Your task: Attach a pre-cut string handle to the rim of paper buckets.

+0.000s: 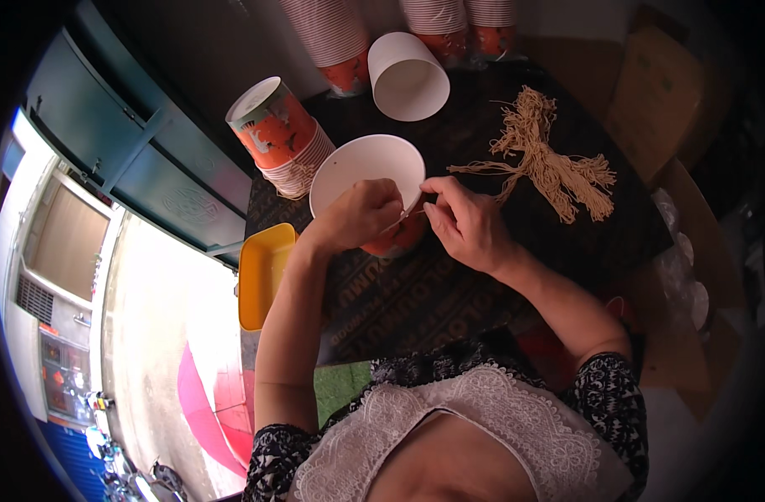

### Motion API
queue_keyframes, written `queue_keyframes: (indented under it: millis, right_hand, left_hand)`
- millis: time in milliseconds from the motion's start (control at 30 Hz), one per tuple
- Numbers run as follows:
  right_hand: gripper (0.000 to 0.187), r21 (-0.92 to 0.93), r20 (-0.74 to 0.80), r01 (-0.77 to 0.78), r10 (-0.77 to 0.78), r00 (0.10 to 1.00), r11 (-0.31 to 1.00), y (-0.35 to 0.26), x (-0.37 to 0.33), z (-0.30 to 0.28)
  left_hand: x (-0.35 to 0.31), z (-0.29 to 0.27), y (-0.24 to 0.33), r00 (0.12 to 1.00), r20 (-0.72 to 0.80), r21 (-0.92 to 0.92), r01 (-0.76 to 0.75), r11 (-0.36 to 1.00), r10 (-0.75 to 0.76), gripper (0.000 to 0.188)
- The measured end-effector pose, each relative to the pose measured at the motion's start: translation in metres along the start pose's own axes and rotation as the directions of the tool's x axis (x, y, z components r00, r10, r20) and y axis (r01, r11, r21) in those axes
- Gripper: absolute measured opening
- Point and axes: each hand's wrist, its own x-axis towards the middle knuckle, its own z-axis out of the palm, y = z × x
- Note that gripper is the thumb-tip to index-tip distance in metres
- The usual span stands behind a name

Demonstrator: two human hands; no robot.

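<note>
Dim indoor space with a dark, print-covered desk (583,243), seen from above by the person seated or standing at its near side; a teal metal door (106,134) is at the left, with a bright street and a pink umbrella (202,402) beyond it. Near the middle of the desk is a paper tub (357,167), white inside and orange outside, its mouth facing the viewer.

Both bare hands are at the tub's right, near part. The left hand (361,213) is curled into a loose fist over the near rim; whether it grips anything is hidden. The right hand (470,226) has its index finger and thumb at the right side of the rim, a small gap between them; whether they pinch a thin strand is too small to make out.

Left of the tub, a yellow tray (247,284) sits near, and a nested, upside-down stack of orange tubs (282,142) stands farther off, tan string at its lower end. On the right lies a loose bundle of tan string (541,155). At the far side, a white tub (408,79) shows its hollow inside, with tall wrapped stacks (324,38) behind.
</note>
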Motion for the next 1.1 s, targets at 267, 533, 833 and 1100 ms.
queue_keyframes:
  millis: [267, 533, 833, 1100]
  right_hand:
    - [0.024, -0.162, 0.245, 0.21, -0.167, 0.955, 0.964, 0.025, 0.01, -0.005]
    - [0.018, -0.16, 0.25, 0.328, -0.283, 0.926, 0.931, 0.04, 0.015, -0.005]
    - [0.016, -0.199, 0.378, 0.46, -0.365, 0.851, 0.865, 0.062, -0.003, -0.003]
    - [0.009, -0.307, 0.684, 0.393, -0.086, 0.724, 0.867, 0.087, -0.011, 0.03]
  left_hand:
    - [-0.002, 0.011, 0.001, 0.996, -0.056, -0.036, 0.068, 0.997, -0.07, 0.021]
    - [-0.004, 0.021, 0.011, 0.996, -0.077, 0.131, 0.058, 0.99, -0.048, 0.021]
    - [-0.001, 0.055, 0.029, 0.991, -0.114, 0.323, 0.109, 0.94, -0.075, 0.018]
    - [0.01, 0.101, -0.036, 0.98, -0.064, 0.289, 0.199, 0.936, -0.188, 0.019]
